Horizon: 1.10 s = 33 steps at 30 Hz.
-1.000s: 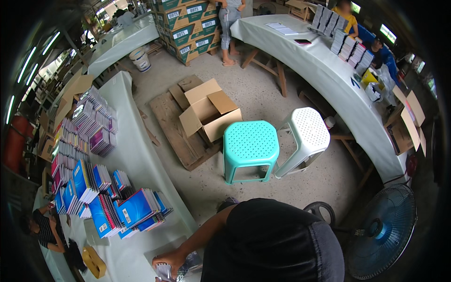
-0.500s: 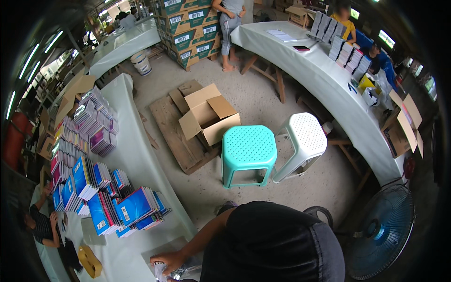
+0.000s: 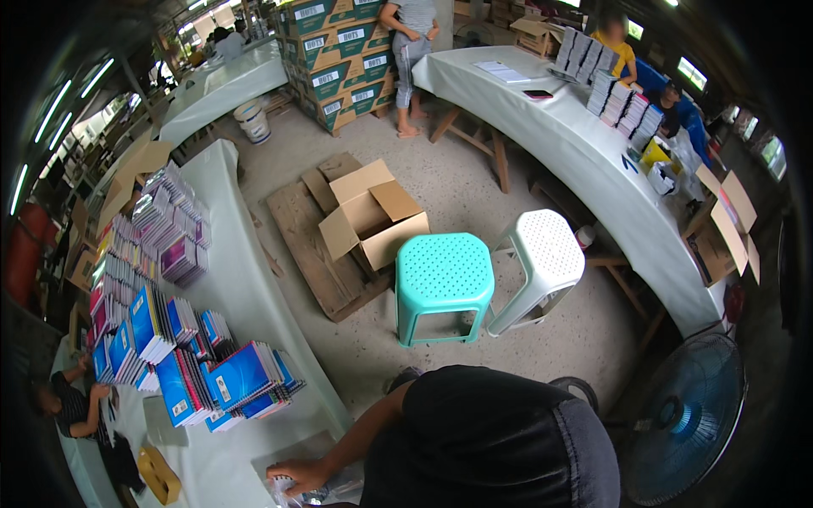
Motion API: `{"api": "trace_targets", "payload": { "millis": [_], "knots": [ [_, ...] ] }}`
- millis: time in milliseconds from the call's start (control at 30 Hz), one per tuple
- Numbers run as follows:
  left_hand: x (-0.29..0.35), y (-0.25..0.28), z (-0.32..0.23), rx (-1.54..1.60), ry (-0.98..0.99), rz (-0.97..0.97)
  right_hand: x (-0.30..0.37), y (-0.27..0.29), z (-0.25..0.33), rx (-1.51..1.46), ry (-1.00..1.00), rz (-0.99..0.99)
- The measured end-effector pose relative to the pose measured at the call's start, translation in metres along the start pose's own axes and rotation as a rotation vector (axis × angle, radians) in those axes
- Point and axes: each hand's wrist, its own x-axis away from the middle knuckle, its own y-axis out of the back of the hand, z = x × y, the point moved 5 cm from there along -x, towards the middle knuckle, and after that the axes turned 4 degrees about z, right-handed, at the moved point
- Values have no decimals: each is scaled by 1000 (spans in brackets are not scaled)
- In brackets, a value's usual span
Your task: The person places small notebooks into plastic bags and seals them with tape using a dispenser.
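Note:
My right arm reaches from my dark-clothed body over the left-hand table. At the table's near edge my right hand [image 3: 294,475] has its fingers curled over crinkled clear plastic [image 3: 343,488]. What lies under the fingers is partly hidden. The plastic rests on a pale, flat sheet. My left hand does not show. Beyond my right hand are stacks of spiral notebooks with blue covers [image 3: 240,375]. A yellow tape dispenser-like object [image 3: 158,474] lies to the left of the hand.
A turquoise stool [image 3: 445,269] and a white stool [image 3: 549,245] stand on the floor. Beside them an open carton [image 3: 394,244] rests on a wooden pallet [image 3: 296,241]. A fan [image 3: 686,416] is at right. Co-workers stand or sit around the tables.
My right hand has shifted slightly left over the plastic, and its fingers look flatter on it. The view has tilted a little, moving the stools and carton slightly down and left.

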Motion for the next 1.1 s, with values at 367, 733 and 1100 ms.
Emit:
{"api": "trace_targets", "payload": {
  "millis": [367, 733, 1100],
  "knots": [
    [18, -37, 25, 142, -82, 372, -4, -25, -15, -177, -97, 45],
    [-8, -29, -2, 140, 66, 731, -13, 9, 26, 536, 126, 232],
    [-15, -19, 23, 840, 592, 591, 16, 13, 58, 528, 476, 544]
  ]
}}
